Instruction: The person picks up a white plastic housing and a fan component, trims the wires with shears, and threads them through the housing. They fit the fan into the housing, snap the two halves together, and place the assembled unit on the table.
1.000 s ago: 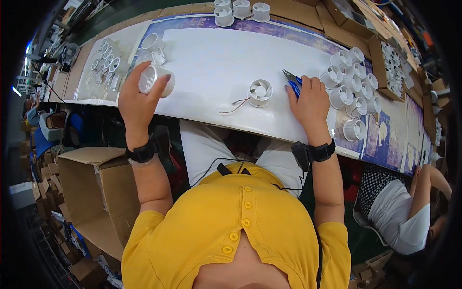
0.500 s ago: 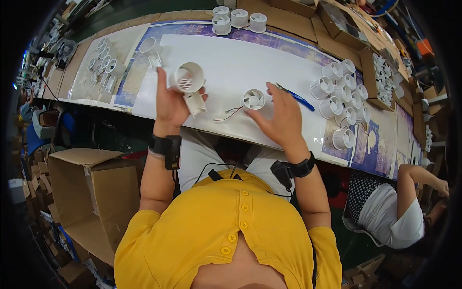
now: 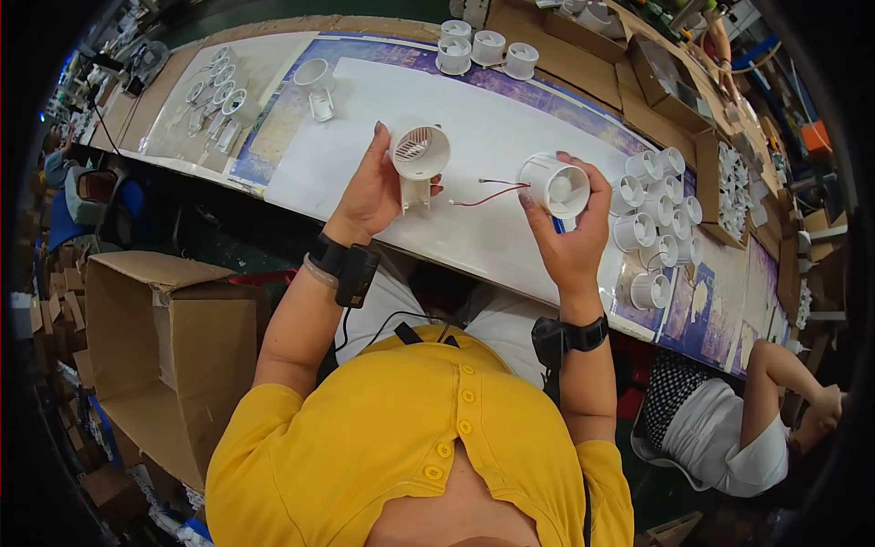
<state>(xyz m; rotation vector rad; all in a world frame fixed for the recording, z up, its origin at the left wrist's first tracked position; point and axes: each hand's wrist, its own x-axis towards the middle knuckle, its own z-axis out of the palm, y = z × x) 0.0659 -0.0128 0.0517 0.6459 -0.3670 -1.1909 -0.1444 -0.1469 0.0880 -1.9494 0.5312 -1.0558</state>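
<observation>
Head view: the long worktable [image 3: 474, 235] spreads ahead of both your grips, its white sheet beneath them, and a big cardboard box [image 3: 214, 365] stands open outside your left forearm, well below that grip. Your left hand [image 3: 369, 196] has come nearer the middle, while your right hand [image 3: 576, 242], which half a second ago was only reaching, has now picked its piece up. On the left, your thumb and fingers are closed around a white housing [image 3: 421, 170], its round mouth turned up to you, slats showing inside and its bracket hanging on the near side of the grip. On the right, your thumb and fingers are clamped about the fan unit [image 3: 554, 185], which is tilted and apart from the housing. So both pieces are in hand at once and neither hand is spare; I'd judge the work has passed from fetching parts to handling the two together. A cluster of similar fan units [image 3: 633, 232] stands just right of your right grip, and another housing [image 3: 313, 77] sits beyond your left grip, farther left. A bit of blue handle [image 3: 558, 224], probably the pliers', shows behind your right grip. Thinnest of all, the leads [image 3: 497, 198] trail leftward from the right grip toward your left, their ends free.
</observation>
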